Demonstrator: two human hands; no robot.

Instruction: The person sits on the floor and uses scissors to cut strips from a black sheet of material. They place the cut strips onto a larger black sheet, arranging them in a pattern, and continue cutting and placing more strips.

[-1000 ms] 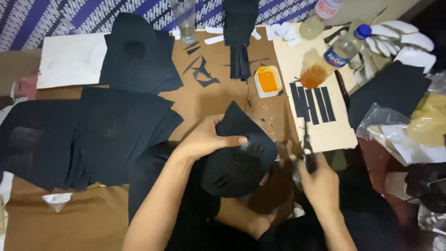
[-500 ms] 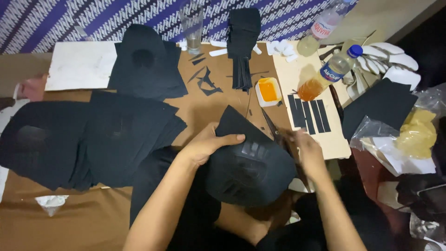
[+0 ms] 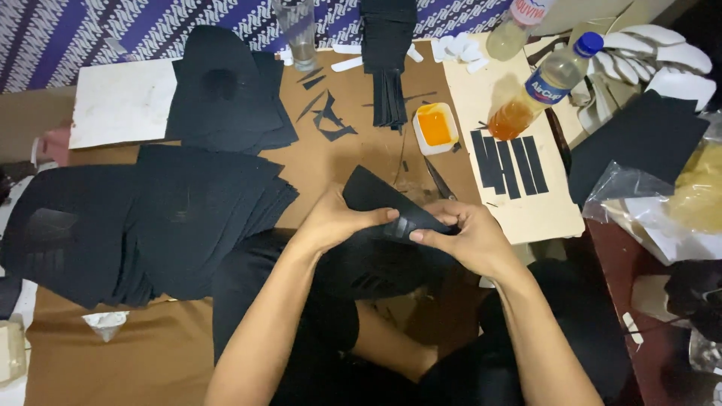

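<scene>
- A curved black foam piece [image 3: 383,199] sits between both hands, lifted just above the near edge of the brown tabletop [image 3: 353,154], over the person's lap; its pointed upper end tilts toward the far edge.
- The left hand [image 3: 338,218] grips the piece from the left, thumb laid across its lower edge and fingers curled under it; the right hand [image 3: 459,233] pinches the piece's right end, fingertips pressed together on the fold; the two hands nearly touch at the thumbs.
- Just beyond the right hand lies a pair of scissors [image 3: 438,179], blades pointing toward the far edge; past it stands a small square tub of orange glue [image 3: 435,128].
- To the right of the tub, four black strips [image 3: 510,159] lie side by side on a pale cardboard sheet [image 3: 541,210]; a plastic bottle holding orange liquid [image 3: 543,89] lies tilted at that sheet's far side.
- Left of the hands, a wide stack of black foam sheets [image 3: 150,225] covers the tabletop's left part; a smaller pile of rounded black pieces [image 3: 226,94] lies beyond it, next to a white sheet [image 3: 120,101].
- Black offcuts [image 3: 327,120] lie scattered near the middle; a clear glass [image 3: 299,34] stands at the far edge.
- A clear plastic bag [image 3: 662,203] rests off the right edge.
</scene>
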